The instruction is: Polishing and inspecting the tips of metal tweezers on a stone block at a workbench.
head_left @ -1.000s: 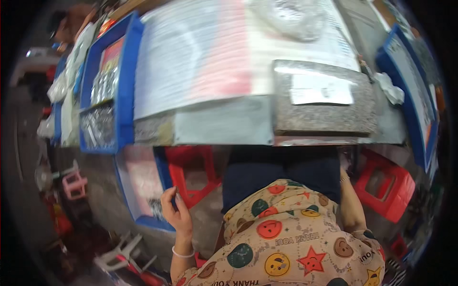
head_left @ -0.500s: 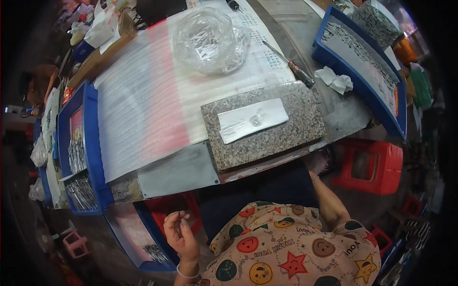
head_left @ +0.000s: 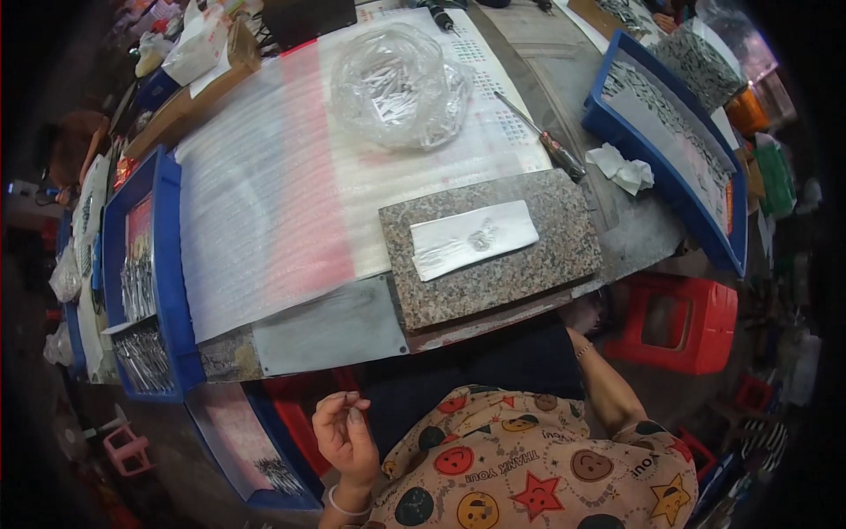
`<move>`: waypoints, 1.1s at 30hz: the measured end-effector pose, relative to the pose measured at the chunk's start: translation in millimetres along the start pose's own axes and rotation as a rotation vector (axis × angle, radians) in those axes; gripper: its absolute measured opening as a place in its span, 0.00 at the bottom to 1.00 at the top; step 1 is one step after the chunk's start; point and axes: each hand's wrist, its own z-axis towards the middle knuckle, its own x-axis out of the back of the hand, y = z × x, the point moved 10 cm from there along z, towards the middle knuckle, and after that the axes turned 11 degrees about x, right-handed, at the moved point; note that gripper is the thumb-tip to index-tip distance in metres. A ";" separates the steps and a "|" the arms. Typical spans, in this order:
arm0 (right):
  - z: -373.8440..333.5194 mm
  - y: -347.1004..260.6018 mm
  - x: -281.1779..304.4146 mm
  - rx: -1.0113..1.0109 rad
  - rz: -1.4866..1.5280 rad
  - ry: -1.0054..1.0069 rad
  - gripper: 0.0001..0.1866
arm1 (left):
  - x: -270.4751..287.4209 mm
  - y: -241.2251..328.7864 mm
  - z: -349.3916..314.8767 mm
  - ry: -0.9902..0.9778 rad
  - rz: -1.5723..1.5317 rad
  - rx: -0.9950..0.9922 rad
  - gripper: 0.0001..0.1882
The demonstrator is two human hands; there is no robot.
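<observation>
My left hand [head_left: 345, 434] is raised in front of my body, left of my patterned shirt and below the table edge. Its fingers are curled in towards the thumb; whatever they may hold is too small to make out. My right hand [head_left: 583, 314] reaches under the table's front edge, beside a red plastic stool [head_left: 716, 326]. Shadow and the table edge hide its fingers. Above my lap, a speckled granite slab [head_left: 493, 286] lies at the table front. On the slab rests a folded white paper [head_left: 441, 250] with a grey smudge on it.
A clear plastic bag [head_left: 388, 88] of small pale pieces sits on foam sheeting [head_left: 256, 194]. A screwdriver [head_left: 564, 157] and crumpled tissue [head_left: 621, 169] lie right of it. Blue trays [head_left: 189, 344] of metal parts stand left; another blue tray [head_left: 608, 115] stands right.
My left hand has shifted slightly right, its fingers still curled. The right hand has sunk further into shadow under the table edge. The whole view has tilted a little, moving the tabletop slightly downward.
</observation>
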 end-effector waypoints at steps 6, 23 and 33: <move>-67.1 -8.2 4.5 -0.023 0.058 -0.086 0.16 | 5.8 1.2 -2.9 -0.005 0.001 -0.006 0.14; 21.2 -356.0 300.1 0.634 -0.385 0.519 0.17 | 38.9 36.7 -19.3 -0.011 0.199 -0.248 0.13; 85.0 -324.7 299.5 0.493 -0.429 0.377 0.15 | 97.7 80.0 -25.6 0.207 0.562 -0.456 0.14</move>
